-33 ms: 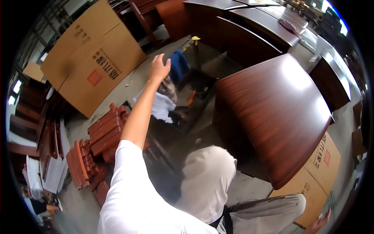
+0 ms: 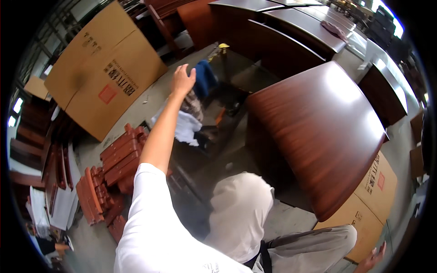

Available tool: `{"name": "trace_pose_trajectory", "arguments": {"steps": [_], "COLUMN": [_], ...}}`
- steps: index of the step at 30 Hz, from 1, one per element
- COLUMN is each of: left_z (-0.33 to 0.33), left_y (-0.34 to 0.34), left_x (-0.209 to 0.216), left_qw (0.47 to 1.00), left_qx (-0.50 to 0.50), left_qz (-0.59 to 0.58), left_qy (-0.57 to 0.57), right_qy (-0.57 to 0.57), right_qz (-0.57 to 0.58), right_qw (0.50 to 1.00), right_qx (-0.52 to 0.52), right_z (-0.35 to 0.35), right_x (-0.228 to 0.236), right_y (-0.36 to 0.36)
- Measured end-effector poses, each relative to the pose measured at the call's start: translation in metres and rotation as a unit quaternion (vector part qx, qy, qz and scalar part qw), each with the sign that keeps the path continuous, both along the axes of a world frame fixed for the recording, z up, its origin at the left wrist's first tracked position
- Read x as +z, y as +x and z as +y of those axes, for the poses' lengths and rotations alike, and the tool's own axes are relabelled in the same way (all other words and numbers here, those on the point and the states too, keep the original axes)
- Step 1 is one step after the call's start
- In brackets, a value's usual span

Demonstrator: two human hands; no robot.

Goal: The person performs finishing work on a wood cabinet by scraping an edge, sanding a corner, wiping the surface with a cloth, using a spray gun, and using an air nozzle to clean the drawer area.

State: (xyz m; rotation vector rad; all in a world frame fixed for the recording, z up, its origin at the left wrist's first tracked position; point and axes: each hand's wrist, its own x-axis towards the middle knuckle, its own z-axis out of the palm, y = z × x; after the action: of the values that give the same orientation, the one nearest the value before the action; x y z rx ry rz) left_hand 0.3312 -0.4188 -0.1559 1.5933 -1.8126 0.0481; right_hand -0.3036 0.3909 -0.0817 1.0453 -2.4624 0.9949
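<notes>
My left hand (image 2: 183,81) is stretched far forward on a bare forearm, its fingers apart and nothing in them. Just right of it hangs a blue cloth (image 2: 206,78), beside a dark low frame or bin. White rags (image 2: 185,128), a patterned grey-brown cloth (image 2: 193,107) and a small orange object (image 2: 220,115) lie there. Whether the hand touches any cloth I cannot tell. At the lower right edge, my right hand (image 2: 373,260) shows partly, fingers apart and holding nothing visible, near a flattened cardboard box (image 2: 359,214). A glossy curved brown wooden furniture piece (image 2: 314,132) stands at my right.
Left of my arm, reddish wooden parts (image 2: 120,152) lie stacked. A large cardboard sheet (image 2: 107,75) leans behind them. Dark wooden cabinets (image 2: 291,43) line the back, a pinkish cloth (image 2: 334,30) on one. More boards (image 2: 59,164) stand at far left, near part of another person (image 2: 57,245).
The whole view has shifted slightly, so most things sit a little further left. My left hand is still stretched out by the blue cloth; my right hand has barely moved.
</notes>
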Motion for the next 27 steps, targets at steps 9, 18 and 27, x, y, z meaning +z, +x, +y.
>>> {"name": "trace_pose_trajectory", "arguments": {"steps": [9, 18, 27], "left_z": [-0.011, 0.299, 0.204], "left_y": [-0.058, -0.281, -0.235], "left_x": [0.065, 0.179, 0.107], "left_qw": [0.986, 0.741, 0.891], "left_qx": [-0.039, -0.644, -0.434], "left_qz": [-0.006, 0.166, 0.115], "left_qy": [-0.161, 0.090, 0.067], "right_qy": [-0.071, -0.334, -0.289], "right_qz": [0.008, -0.650, -0.576], "right_qw": [0.996, 0.595, 0.725], "right_qx": [0.054, 0.335, 0.244], "right_z": [-0.104, -0.358, -0.355], "right_x": [0.042, 0.082, 0.084], "right_y": [0.057, 0.156, 0.127]}}
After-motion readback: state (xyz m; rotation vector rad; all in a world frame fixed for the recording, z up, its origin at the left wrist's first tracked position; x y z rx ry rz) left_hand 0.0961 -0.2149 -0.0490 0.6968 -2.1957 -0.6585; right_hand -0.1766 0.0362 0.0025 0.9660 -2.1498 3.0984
